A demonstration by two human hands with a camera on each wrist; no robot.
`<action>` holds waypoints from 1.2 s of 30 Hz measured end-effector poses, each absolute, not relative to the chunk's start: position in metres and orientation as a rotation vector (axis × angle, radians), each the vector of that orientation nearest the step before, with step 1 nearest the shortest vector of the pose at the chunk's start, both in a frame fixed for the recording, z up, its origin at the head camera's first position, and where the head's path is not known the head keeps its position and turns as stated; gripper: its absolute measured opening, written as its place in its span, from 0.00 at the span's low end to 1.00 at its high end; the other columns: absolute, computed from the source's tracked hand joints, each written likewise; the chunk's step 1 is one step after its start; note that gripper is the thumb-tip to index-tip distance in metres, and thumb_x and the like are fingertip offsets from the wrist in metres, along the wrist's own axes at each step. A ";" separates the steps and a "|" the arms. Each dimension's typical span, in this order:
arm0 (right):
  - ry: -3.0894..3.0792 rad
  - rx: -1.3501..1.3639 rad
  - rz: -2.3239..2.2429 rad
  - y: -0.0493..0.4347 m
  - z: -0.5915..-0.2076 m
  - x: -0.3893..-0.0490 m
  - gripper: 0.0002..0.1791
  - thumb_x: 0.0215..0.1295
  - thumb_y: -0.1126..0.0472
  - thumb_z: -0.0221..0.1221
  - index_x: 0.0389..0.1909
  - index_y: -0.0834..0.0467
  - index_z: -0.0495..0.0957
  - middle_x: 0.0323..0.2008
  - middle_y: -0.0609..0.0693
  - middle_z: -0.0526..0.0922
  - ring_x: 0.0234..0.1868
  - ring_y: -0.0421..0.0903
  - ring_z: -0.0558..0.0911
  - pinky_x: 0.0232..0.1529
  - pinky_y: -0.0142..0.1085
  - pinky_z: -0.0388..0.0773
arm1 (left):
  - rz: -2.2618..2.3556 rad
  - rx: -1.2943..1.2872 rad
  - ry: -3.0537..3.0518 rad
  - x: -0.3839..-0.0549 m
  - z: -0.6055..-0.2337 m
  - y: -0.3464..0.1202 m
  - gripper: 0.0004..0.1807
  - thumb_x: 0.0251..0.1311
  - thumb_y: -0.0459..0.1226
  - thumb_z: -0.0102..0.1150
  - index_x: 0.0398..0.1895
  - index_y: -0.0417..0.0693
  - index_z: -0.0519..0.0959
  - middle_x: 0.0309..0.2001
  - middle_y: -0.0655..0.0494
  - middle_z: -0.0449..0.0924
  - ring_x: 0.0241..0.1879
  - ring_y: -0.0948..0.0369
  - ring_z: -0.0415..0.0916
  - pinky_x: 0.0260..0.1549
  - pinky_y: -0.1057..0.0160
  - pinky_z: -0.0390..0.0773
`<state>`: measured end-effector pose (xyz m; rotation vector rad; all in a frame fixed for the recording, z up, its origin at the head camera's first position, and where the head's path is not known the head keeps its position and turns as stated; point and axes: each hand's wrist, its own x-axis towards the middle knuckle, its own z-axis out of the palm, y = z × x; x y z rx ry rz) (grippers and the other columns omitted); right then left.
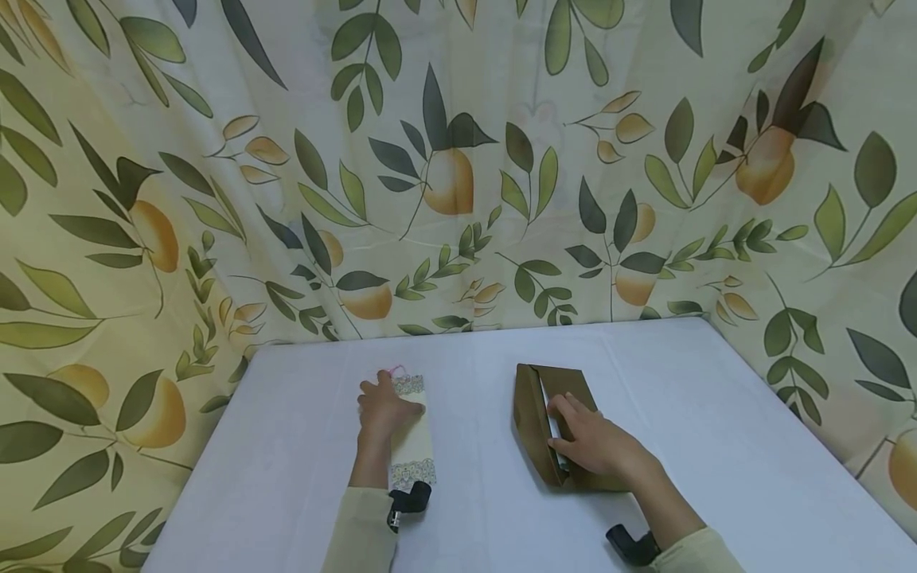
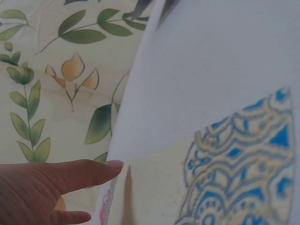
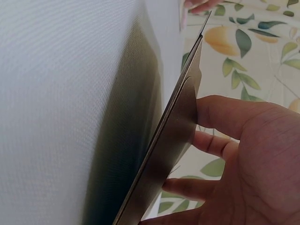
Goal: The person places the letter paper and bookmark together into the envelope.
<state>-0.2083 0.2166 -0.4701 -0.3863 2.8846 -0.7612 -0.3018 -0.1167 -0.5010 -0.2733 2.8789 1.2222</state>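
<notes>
On the left of the table lies a long cream bookmark (image 1: 412, 438) with patterned bands at both ends and a thin pink loop at its far end. My left hand (image 1: 383, 407) is over its far left part, thumb stretched across it. In the left wrist view, one extended digit (image 2: 93, 174) casts a shadow on the cream surface near a blue-patterned band (image 2: 239, 164). To the right, a brown paper envelope (image 1: 533, 434) shows a white strip in its opening. My right hand (image 1: 591, 438) holds it at that opening. In the right wrist view the fingers bend against the envelope (image 3: 173, 136).
A white cloth covers the table (image 1: 473, 533). Behind it and at both sides hangs a curtain (image 1: 458, 239) printed with fruit and leaves. Black camera mounts (image 1: 411, 499) sit on both wrists, beside light green sleeves (image 1: 361, 529).
</notes>
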 end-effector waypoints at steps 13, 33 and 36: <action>2.890 -0.410 -0.751 0.216 -0.468 -0.209 0.23 0.70 0.59 0.65 0.60 0.58 0.68 0.71 0.73 0.65 0.71 0.76 0.62 0.64 0.75 0.54 | 1.237 -0.298 2.899 -0.297 -0.503 -0.107 0.60 0.38 0.35 0.81 0.75 0.33 0.54 0.59 0.24 0.59 0.57 0.32 0.62 0.49 0.33 0.74; 2.873 -0.404 -0.753 0.216 -0.469 -0.207 0.22 0.71 0.59 0.64 0.59 0.57 0.67 0.71 0.72 0.64 0.73 0.75 0.58 0.65 0.74 0.50 | 1.374 -0.161 2.853 -0.309 -0.508 -0.115 0.55 0.46 0.29 0.79 0.75 0.23 0.55 0.67 0.20 0.62 0.66 0.29 0.64 0.64 0.36 0.66; 2.875 -0.399 -0.750 0.216 -0.469 -0.207 0.22 0.71 0.59 0.64 0.60 0.57 0.67 0.72 0.73 0.63 0.72 0.76 0.59 0.66 0.74 0.50 | 1.354 -0.182 2.871 -0.309 -0.507 -0.115 0.51 0.47 0.30 0.79 0.74 0.27 0.61 0.64 0.25 0.70 0.60 0.32 0.71 0.57 0.37 0.72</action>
